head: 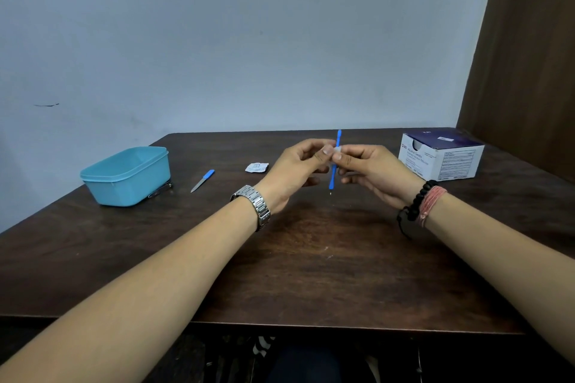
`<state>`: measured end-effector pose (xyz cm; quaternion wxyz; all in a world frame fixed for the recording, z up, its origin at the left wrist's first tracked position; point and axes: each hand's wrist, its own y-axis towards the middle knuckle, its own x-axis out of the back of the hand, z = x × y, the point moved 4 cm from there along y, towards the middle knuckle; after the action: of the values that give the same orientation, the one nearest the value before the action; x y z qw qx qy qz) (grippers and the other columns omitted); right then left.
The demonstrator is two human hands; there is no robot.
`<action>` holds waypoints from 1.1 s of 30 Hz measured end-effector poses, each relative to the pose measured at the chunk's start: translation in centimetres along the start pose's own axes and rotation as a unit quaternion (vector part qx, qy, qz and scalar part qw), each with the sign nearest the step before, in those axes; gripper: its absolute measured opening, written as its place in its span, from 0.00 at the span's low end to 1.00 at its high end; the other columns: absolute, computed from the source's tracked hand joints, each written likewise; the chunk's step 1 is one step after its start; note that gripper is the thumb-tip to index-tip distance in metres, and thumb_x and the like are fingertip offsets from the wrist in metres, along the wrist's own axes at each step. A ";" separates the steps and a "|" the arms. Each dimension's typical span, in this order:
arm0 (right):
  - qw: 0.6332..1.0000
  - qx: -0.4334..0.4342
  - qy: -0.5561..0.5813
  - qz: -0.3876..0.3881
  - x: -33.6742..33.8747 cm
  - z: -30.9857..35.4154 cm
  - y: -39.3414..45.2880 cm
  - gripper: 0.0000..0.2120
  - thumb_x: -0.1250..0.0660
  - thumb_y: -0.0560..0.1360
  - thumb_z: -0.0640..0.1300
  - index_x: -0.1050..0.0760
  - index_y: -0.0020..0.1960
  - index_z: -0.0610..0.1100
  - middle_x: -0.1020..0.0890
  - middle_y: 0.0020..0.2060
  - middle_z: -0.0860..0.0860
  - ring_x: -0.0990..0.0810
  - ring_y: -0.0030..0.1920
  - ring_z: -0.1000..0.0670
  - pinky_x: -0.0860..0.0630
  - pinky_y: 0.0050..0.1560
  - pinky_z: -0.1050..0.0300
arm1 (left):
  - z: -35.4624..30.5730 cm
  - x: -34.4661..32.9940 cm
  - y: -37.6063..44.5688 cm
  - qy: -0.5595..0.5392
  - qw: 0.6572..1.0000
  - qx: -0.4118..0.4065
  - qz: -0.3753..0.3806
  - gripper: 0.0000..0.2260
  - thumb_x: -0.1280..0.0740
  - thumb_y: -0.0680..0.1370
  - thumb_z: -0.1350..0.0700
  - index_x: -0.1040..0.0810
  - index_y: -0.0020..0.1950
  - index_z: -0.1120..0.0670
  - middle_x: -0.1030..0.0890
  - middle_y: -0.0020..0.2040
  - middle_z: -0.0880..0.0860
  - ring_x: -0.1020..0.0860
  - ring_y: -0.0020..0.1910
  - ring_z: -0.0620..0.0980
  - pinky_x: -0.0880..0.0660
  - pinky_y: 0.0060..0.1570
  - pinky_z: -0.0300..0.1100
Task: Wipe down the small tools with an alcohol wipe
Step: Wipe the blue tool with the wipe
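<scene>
Both hands are meeting above the counter [311, 274] centre. Left hand [298, 168] is pinching a blue stick tool [334, 162], held upright; right hand [370, 171] is pinching a white wipe [337, 151] around its middle. Wiping looks midway on this tool. A blue-handled file [203, 180] is lying at 10 o'clock, probably still left, beside a teal box [127, 176] with something metal [160, 190] tucked at its base. Torn wrapper [256, 167] at 11, swab carton [441, 154] at 2. Near counter half is giving open room; far edge is meeting the wall.

teal tub [126, 177] on dark wooden table [311, 258]; brown curtain [529, 56].
</scene>
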<state>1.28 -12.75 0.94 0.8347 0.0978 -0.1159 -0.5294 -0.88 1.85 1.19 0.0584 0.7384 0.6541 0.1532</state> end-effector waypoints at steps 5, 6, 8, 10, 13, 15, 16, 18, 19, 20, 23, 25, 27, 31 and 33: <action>0.998 0.012 0.044 -0.038 0.6 0.2 0.1 0.07 0.34 0.77 0.39 0.19 0.52 0.42 0.16 0.38 0.53 0.22 0.38 0.56 0.25 0.39 0.65 | 0.8 -0.7 -0.2 0.031 0.998 0.035 0.045 0.04 0.32 0.78 0.56 0.22 0.53 0.53 0.17 0.46 0.52 0.20 0.42 0.44 0.25 0.41 0.35; 0.998 0.014 0.039 -0.042 0.7 0.2 0.2 0.07 0.34 0.77 0.39 0.19 0.52 0.43 0.17 0.38 0.52 0.23 0.37 0.56 0.25 0.40 0.65 | 0.8 -0.7 -0.2 0.033 0.998 0.034 0.049 0.02 0.32 0.78 0.57 0.22 0.50 0.53 0.16 0.44 0.52 0.20 0.40 0.44 0.26 0.41 0.36; 0.998 0.025 0.033 -0.055 0.8 0.3 0.2 0.06 0.33 0.77 0.40 0.18 0.51 0.44 0.17 0.40 0.52 0.24 0.38 0.56 0.26 0.40 0.64 | 0.8 -0.5 -0.1 0.033 0.998 0.033 0.048 0.01 0.32 0.78 0.58 0.22 0.48 0.54 0.16 0.40 0.50 0.20 0.37 0.43 0.26 0.41 0.36; 0.995 0.039 0.046 -0.081 1.2 0.6 0.2 0.06 0.33 0.77 0.41 0.18 0.49 0.44 0.17 0.44 0.53 0.26 0.37 0.57 0.26 0.40 0.64 | 0.7 -0.4 -0.1 0.045 0.997 0.030 0.052 0.01 0.32 0.78 0.58 0.21 0.47 0.55 0.16 0.38 0.49 0.21 0.36 0.42 0.27 0.40 0.35; 0.990 0.047 0.075 -0.110 1.7 0.9 0.3 0.05 0.33 0.77 0.41 0.18 0.47 0.45 0.17 0.47 0.52 0.26 0.36 0.57 0.27 0.39 0.63 | 0.8 -0.5 -0.1 0.055 0.996 0.029 0.059 0.02 0.33 0.79 0.58 0.21 0.47 0.55 0.16 0.38 0.49 0.22 0.35 0.42 0.29 0.38 0.35; 0.989 0.048 0.080 -0.114 1.8 0.9 0.2 0.05 0.33 0.77 0.41 0.18 0.47 0.45 0.17 0.46 0.52 0.26 0.36 0.58 0.28 0.39 0.64 | 0.8 -0.6 -0.1 0.059 0.996 0.029 0.062 0.03 0.33 0.79 0.58 0.20 0.47 0.54 0.16 0.39 0.49 0.22 0.35 0.41 0.29 0.38 0.34; 0.989 0.049 0.079 -0.116 1.8 0.8 0.2 0.05 0.33 0.77 0.41 0.18 0.47 0.45 0.17 0.46 0.52 0.26 0.36 0.58 0.28 0.39 0.64 | 0.8 -0.6 -0.1 0.061 0.996 0.029 0.062 0.03 0.34 0.79 0.58 0.20 0.47 0.54 0.16 0.39 0.49 0.22 0.35 0.40 0.29 0.37 0.33; 0.988 0.054 0.079 -0.121 1.9 0.9 0.2 0.06 0.34 0.77 0.41 0.18 0.48 0.44 0.17 0.45 0.52 0.27 0.36 0.58 0.28 0.39 0.64 | 0.8 -0.5 -0.1 0.067 0.996 0.027 0.060 0.04 0.34 0.80 0.58 0.20 0.47 0.53 0.16 0.40 0.49 0.23 0.35 0.40 0.29 0.37 0.33; 0.987 0.058 0.080 -0.124 1.9 0.9 0.2 0.06 0.34 0.77 0.41 0.18 0.49 0.43 0.17 0.44 0.53 0.27 0.36 0.58 0.28 0.38 0.64 | 0.8 -0.5 -0.1 0.072 0.995 0.027 0.060 0.04 0.34 0.80 0.57 0.20 0.47 0.53 0.16 0.40 0.49 0.23 0.35 0.40 0.29 0.37 0.33; 0.987 0.061 0.081 -0.127 2.0 1.0 0.2 0.06 0.34 0.78 0.41 0.18 0.49 0.42 0.17 0.44 0.54 0.27 0.36 0.58 0.28 0.38 0.64 | 0.8 -0.4 -0.1 0.076 0.995 0.026 0.060 0.04 0.34 0.80 0.58 0.20 0.47 0.53 0.16 0.40 0.48 0.23 0.35 0.40 0.29 0.37 0.33; 0.986 0.063 0.083 -0.128 2.0 1.0 0.2 0.07 0.35 0.78 0.41 0.18 0.49 0.42 0.17 0.41 0.56 0.27 0.36 0.58 0.28 0.37 0.65 | 0.8 -0.4 -0.1 0.089 0.994 0.024 0.060 0.06 0.36 0.80 0.57 0.20 0.47 0.52 0.15 0.41 0.48 0.23 0.36 0.40 0.29 0.37 0.33; 0.987 0.062 0.087 -0.124 2.0 1.0 0.2 0.07 0.35 0.78 0.42 0.18 0.49 0.42 0.17 0.41 0.56 0.27 0.36 0.57 0.28 0.37 0.65 | 0.8 -0.4 -0.1 0.096 0.993 0.023 0.062 0.07 0.37 0.81 0.57 0.20 0.48 0.51 0.15 0.42 0.48 0.23 0.37 0.39 0.29 0.37 0.32; 0.988 0.057 0.080 -0.117 1.9 0.9 0.2 0.07 0.35 0.78 0.42 0.18 0.50 0.42 0.17 0.41 0.56 0.27 0.37 0.56 0.28 0.38 0.64 | 0.8 -0.4 -0.1 0.100 0.993 0.022 0.064 0.07 0.38 0.82 0.56 0.20 0.49 0.51 0.16 0.42 0.47 0.23 0.37 0.39 0.29 0.38 0.32; 0.992 0.046 0.043 -0.107 1.6 0.7 0.1 0.07 0.34 0.77 0.43 0.17 0.49 0.45 0.18 0.43 0.52 0.27 0.37 0.56 0.28 0.39 0.63 | 0.7 -0.4 -0.2 0.109 0.991 0.015 0.069 0.10 0.40 0.83 0.55 0.19 0.51 0.51 0.16 0.42 0.47 0.22 0.38 0.39 0.29 0.38 0.32; 0.992 0.047 0.038 -0.113 1.6 0.7 0.1 0.06 0.33 0.77 0.44 0.17 0.48 0.46 0.18 0.44 0.51 0.27 0.38 0.56 0.28 0.40 0.63 | 0.7 -0.5 -0.3 0.113 0.991 0.014 0.073 0.11 0.42 0.83 0.55 0.20 0.51 0.50 0.16 0.41 0.47 0.23 0.38 0.39 0.29 0.39 0.32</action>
<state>1.78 -14.20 1.81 0.7677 0.1697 -0.0970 -0.6102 -0.97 1.49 0.41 -0.0374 0.7628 0.6031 0.2303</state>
